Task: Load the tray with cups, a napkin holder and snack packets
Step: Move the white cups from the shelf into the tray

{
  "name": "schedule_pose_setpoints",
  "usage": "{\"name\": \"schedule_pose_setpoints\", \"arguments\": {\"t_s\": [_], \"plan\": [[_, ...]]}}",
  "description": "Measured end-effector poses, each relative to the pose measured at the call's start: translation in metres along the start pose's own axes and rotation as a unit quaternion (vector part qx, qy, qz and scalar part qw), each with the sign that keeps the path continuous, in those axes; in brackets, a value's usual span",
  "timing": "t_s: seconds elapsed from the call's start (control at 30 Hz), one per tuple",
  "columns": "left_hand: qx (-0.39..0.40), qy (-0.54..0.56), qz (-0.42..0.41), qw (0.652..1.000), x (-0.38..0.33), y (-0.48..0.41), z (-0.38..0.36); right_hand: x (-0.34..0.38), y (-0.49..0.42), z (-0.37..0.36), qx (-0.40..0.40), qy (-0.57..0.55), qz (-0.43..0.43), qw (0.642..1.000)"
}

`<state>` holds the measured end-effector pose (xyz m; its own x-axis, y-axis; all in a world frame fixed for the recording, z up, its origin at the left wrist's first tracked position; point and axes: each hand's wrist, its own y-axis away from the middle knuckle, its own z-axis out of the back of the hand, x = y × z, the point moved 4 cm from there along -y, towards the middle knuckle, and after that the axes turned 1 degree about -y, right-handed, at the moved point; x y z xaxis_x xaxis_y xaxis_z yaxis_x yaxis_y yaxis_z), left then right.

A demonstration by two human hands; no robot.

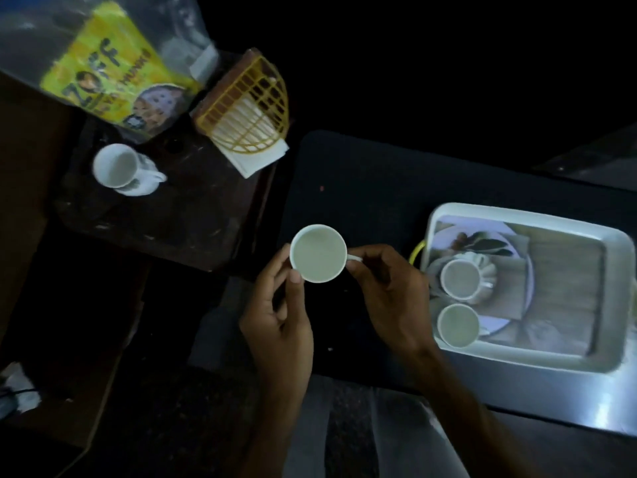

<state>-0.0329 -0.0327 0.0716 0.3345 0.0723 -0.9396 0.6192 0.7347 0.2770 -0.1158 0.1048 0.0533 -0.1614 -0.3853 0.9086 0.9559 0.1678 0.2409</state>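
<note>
Between the wooden bench point(172, 219) on the left and the tray point(517, 210) on the right, a white cup point(317, 253) is held upright in the air by both hands. The left hand point(279, 315) has its grip closed around the cup body, thumb against the near wall. The right hand point(389, 294) pinches the cup handle between curled fingertips. Two cups already stand in the left end of the tray, the upper tray cup point(461, 279) and the lower tray cup point(458, 325), just beside each other. Task progress is judged as partial: the held cup is not yet in the tray. Still on the wooden bench are a fourth cup point(115, 166), the yellow napkin holder point(251, 108) with white napkins, and a yellow snack packet point(110, 67) inside a clear bag.
</note>
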Motion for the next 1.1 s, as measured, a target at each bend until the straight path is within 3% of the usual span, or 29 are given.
{"name": "schedule_pose_setpoints", "arguments": {"t_s": [0.33,0.53,0.77,1.1], "plan": [[0.158,-0.014,-0.033,0.987,-0.005,0.086,-0.113,-0.048,0.027,0.161,-0.105,0.045,-0.051,0.992],[0.254,-0.037,0.000,0.967,0.005,0.123,-0.165,-0.085,0.047,0.235,-0.139,0.100,-0.068,0.983],[0.200,-0.047,0.028,0.978,0.021,0.130,-0.168,-0.137,0.060,0.272,-0.128,0.108,-0.099,0.981],[0.141,-0.066,0.027,0.987,0.037,0.127,-0.145,-0.186,0.064,0.266,-0.080,0.076,-0.138,0.984]]}}
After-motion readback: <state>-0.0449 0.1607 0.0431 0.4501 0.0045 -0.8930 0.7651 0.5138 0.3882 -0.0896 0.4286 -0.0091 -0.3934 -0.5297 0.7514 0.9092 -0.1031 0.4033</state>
